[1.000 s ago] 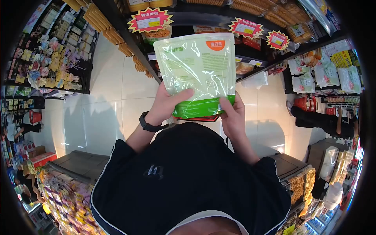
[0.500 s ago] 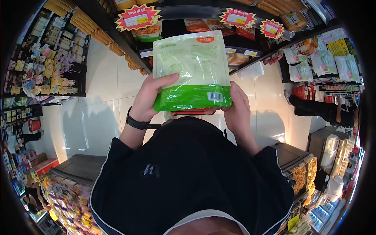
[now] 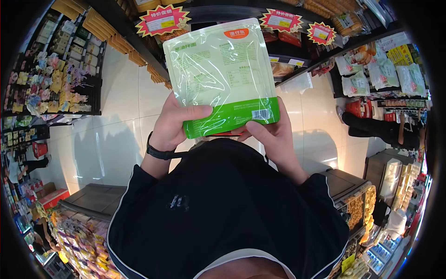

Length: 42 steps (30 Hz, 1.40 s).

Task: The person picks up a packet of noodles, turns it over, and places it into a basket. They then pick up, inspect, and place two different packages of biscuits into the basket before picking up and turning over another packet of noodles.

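Note:
A pale green food pouch [image 3: 223,69] with a bright green lower band, a barcode and an orange logo is held up in front of my body, its printed side facing me. My left hand [image 3: 174,121] grips its lower left edge, thumb lying across the front and fingers hidden behind. At the lower right corner, my right hand [image 3: 276,139] holds the pouch with the thumb on the front below the barcode. The pouch tilts slightly, its right side higher. A dark watch [image 3: 160,151] is on my left wrist.
Dark store shelves [image 3: 304,60] with packaged food and red promotional tags [image 3: 281,21] stand just ahead. Hanging goods fill a rack [image 3: 55,79] on the left. A person in dark trousers [image 3: 371,128] is at the right, near a red basket [image 3: 360,109].
The pouch has come closer to the camera and tilted, its right side rising. My left thumb has shifted lower on it, and my right thumb has moved onto its front.

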Motion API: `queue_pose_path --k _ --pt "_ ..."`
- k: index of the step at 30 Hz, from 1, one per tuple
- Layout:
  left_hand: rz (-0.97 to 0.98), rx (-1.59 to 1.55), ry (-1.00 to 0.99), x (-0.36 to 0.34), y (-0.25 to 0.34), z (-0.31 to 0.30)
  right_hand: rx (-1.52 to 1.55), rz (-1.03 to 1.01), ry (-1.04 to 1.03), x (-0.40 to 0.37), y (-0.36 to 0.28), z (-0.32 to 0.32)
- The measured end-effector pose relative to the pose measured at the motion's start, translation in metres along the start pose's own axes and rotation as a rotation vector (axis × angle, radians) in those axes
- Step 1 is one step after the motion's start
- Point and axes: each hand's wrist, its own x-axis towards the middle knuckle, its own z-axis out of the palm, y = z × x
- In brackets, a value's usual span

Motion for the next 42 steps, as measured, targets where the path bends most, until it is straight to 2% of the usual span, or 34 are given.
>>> queue_pose_path --k 14,26,33,42 --pt "0.072 0.043 0.009 -0.01 0.003 -0.003 -0.078 -0.074 -0.048 -0.008 0.004 0.005" --pt "-0.039 -0.051 -0.017 -0.013 0.011 0.0 -0.023 -0.107 -0.069 -0.017 0.002 0.008" --pt "-0.103 -0.112 0.042 -0.012 0.007 -0.005 -0.052 -0.127 -0.027 -0.011 0.002 0.008" --pt "-0.04 -0.059 0.036 -0.013 0.006 -0.001 -0.074 -0.149 -0.027 -0.01 0.006 0.005"
